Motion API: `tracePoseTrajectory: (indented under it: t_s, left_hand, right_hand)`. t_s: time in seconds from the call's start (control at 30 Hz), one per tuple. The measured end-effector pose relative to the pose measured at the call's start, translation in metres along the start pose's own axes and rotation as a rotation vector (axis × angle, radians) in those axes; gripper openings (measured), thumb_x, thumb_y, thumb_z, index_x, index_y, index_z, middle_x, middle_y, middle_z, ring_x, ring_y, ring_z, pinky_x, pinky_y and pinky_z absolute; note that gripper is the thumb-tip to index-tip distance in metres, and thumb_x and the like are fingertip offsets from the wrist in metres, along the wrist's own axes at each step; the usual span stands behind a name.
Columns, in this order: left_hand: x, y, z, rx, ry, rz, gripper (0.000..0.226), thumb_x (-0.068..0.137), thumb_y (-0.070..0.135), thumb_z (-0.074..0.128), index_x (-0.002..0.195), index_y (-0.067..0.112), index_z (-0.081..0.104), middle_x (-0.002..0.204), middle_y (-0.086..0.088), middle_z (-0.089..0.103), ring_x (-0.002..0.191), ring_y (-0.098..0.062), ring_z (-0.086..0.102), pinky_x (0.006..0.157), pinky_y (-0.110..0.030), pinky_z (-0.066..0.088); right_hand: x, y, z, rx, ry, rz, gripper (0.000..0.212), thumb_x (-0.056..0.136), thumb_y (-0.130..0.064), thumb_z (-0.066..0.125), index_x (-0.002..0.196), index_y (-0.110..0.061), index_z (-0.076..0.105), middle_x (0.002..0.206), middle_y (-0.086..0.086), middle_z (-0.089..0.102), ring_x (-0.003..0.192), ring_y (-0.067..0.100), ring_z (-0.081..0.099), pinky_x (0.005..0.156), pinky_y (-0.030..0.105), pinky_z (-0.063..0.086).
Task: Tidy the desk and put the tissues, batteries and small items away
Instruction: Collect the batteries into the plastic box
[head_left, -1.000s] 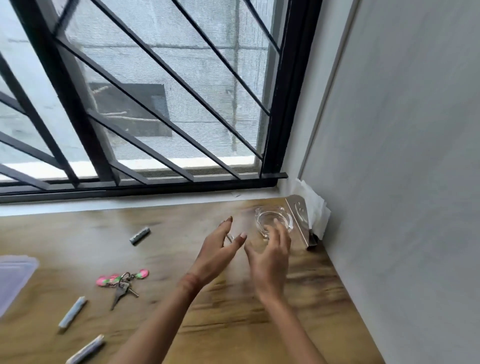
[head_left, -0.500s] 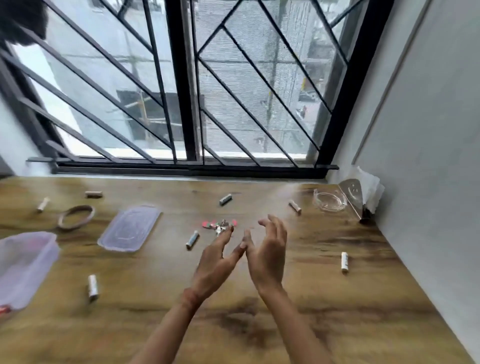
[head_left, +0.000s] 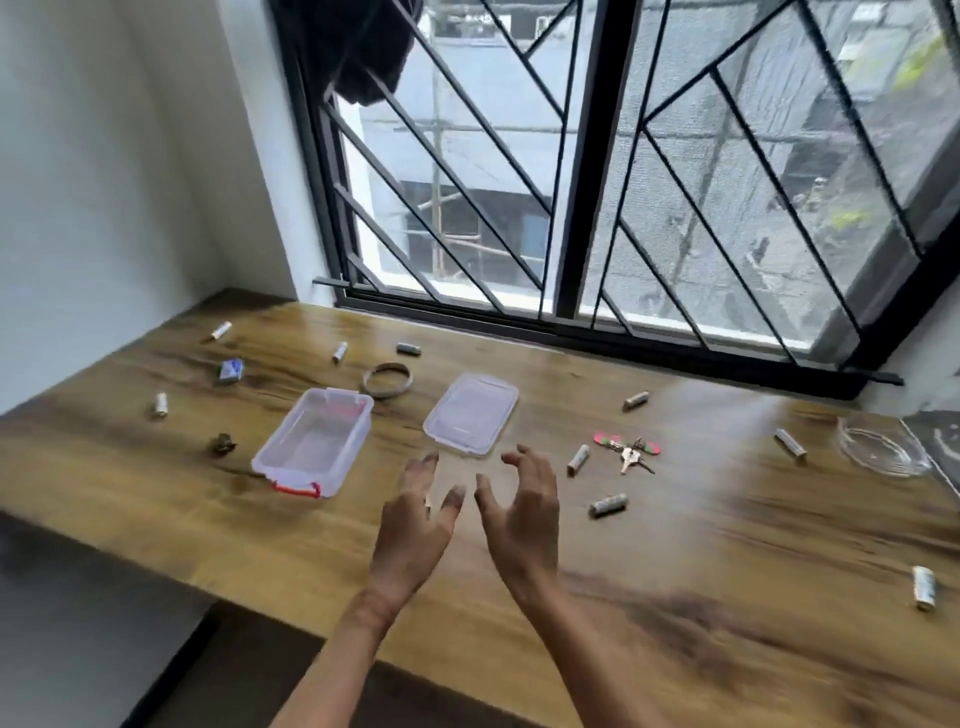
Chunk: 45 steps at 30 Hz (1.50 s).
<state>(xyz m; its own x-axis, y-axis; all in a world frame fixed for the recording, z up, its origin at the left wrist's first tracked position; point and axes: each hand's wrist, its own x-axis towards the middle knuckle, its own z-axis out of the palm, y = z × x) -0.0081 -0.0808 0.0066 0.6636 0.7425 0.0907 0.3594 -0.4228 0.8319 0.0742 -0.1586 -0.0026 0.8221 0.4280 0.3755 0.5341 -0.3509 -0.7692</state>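
A clear plastic box (head_left: 315, 450) with a red latch stands open on the wooden desk (head_left: 675, 561). Its clear lid (head_left: 471, 413) lies flat just to the right. Several batteries are scattered about, among them a battery (head_left: 577, 460) beside the keys (head_left: 630, 455) and another battery (head_left: 608, 505) nearer me. My left hand (head_left: 415, 535) and my right hand (head_left: 524, 514) hover side by side above the desk, in front of the lid. Both hold nothing, with fingers loosely spread. The tissues are not in view.
A glass ashtray (head_left: 880, 451) sits at the far right. A bangle (head_left: 387, 380), a small blue-and-white box (head_left: 230, 371) and a small dark object (head_left: 223, 444) lie on the left half. The barred window (head_left: 597, 171) runs behind; a white wall closes the left end.
The view has swung left from the right corner to the desk's middle and left end, bringing the box into full view. Both hands stay raised and empty, fingers now more spread.
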Motion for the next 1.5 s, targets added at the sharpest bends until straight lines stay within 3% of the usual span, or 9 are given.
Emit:
tracePoseTrajectory:
  t_s: [0.17, 0.33, 0.47, 0.7, 0.8, 0.93, 1.1, 1.27, 1.5]
  left_hand:
    - [0.019, -0.035, -0.056, 0.019, 0.289, -0.095, 0.047, 0.09, 0.018, 0.054, 0.135, 0.007, 0.043, 0.139, -0.011, 0.046, 0.131, -0.027, 0.041, 0.107, -0.043, 0.037]
    - [0.052, -0.073, -0.097, 0.092, 0.382, -0.25, 0.042, 0.092, 0.014, 0.049, 0.132, 0.004, 0.045, 0.132, -0.016, 0.051, 0.122, -0.032, 0.048, 0.1, -0.039, 0.041]
    - [0.078, -0.092, -0.115, 0.059, 0.347, -0.42, 0.045, 0.096, 0.014, 0.04, 0.139, 0.004, 0.037, 0.141, -0.018, 0.045, 0.129, -0.033, 0.042, 0.104, -0.038, 0.035]
    - [0.103, -0.117, -0.121, 0.042, 0.315, -0.497, 0.028, 0.094, 0.013, 0.037, 0.098, 0.003, 0.063, 0.095, -0.014, 0.063, 0.087, -0.028, 0.056, 0.067, -0.032, 0.045]
    - [0.105, -0.117, -0.119, 0.038, 0.316, -0.488, 0.026, 0.094, 0.013, 0.039, 0.098, 0.005, 0.064, 0.089, -0.008, 0.062, 0.074, -0.018, 0.053, 0.051, -0.022, 0.039]
    - [0.103, -0.106, -0.117, 0.018, 0.35, -0.439, 0.031, 0.093, 0.013, 0.043, 0.114, 0.004, 0.064, 0.102, -0.01, 0.067, 0.08, -0.018, 0.054, 0.056, -0.022, 0.038]
    - [0.083, -0.069, -0.108, -0.038, 0.402, -0.329, 0.028, 0.093, 0.012, 0.046, 0.113, 0.006, 0.065, 0.094, -0.001, 0.062, 0.078, -0.01, 0.057, 0.059, -0.017, 0.041]
    - [0.046, -0.046, -0.075, -0.288, 0.279, -0.306, 0.019, 0.092, 0.014, 0.052, 0.083, 0.021, 0.067, 0.07, 0.01, 0.066, 0.069, -0.011, 0.066, 0.062, -0.028, 0.057]
    - [-0.009, -0.03, -0.007, -0.547, 0.033, -0.377, 0.005, 0.085, 0.008, 0.064, 0.082, 0.009, 0.068, 0.069, -0.007, 0.073, 0.062, -0.017, 0.07, 0.056, -0.022, 0.055]
  right_hand:
    - [0.007, -0.033, 0.053, 0.093, -0.255, 0.001, 0.037, 0.084, -0.021, 0.063, 0.116, -0.006, 0.053, 0.118, 0.01, 0.057, 0.11, 0.021, 0.052, 0.084, 0.012, 0.031]
    - [0.022, -0.051, 0.112, 0.091, -0.47, 0.096, 0.047, 0.089, -0.032, 0.056, 0.126, -0.005, 0.047, 0.127, 0.01, 0.053, 0.117, 0.022, 0.049, 0.096, 0.029, 0.04]
    - [0.035, -0.059, 0.139, 0.131, -0.567, 0.174, 0.031, 0.092, -0.039, 0.049, 0.107, -0.012, 0.054, 0.1, 0.0, 0.055, 0.088, 0.012, 0.052, 0.06, 0.016, 0.036]
    - [0.04, -0.058, 0.165, 0.294, -0.61, 0.261, 0.017, 0.092, -0.032, 0.049, 0.099, -0.018, 0.056, 0.099, 0.001, 0.063, 0.094, 0.019, 0.058, 0.083, 0.039, 0.05]
    - [0.042, -0.057, 0.168, 0.32, -0.605, 0.275, 0.006, 0.092, -0.029, 0.049, 0.096, -0.025, 0.052, 0.098, -0.003, 0.06, 0.091, 0.012, 0.058, 0.08, 0.033, 0.053]
    - [0.05, -0.059, 0.158, 0.332, -0.551, 0.268, 0.02, 0.094, -0.023, 0.048, 0.111, -0.016, 0.056, 0.099, -0.007, 0.057, 0.087, 0.006, 0.055, 0.056, 0.006, 0.045]
    - [0.053, -0.056, 0.122, 0.355, -0.465, 0.22, 0.023, 0.094, -0.018, 0.047, 0.112, -0.011, 0.06, 0.104, -0.002, 0.064, 0.089, 0.01, 0.06, 0.057, 0.01, 0.046]
    - [0.051, -0.026, 0.066, 0.251, -0.386, 0.125, 0.02, 0.093, -0.016, 0.048, 0.087, -0.007, 0.065, 0.07, 0.001, 0.059, 0.058, 0.003, 0.047, 0.051, 0.018, 0.036]
    - [0.04, 0.025, -0.014, 0.063, -0.398, 0.183, 0.02, 0.091, -0.011, 0.052, 0.101, -0.009, 0.069, 0.084, 0.005, 0.068, 0.076, 0.015, 0.057, 0.069, 0.028, 0.041]
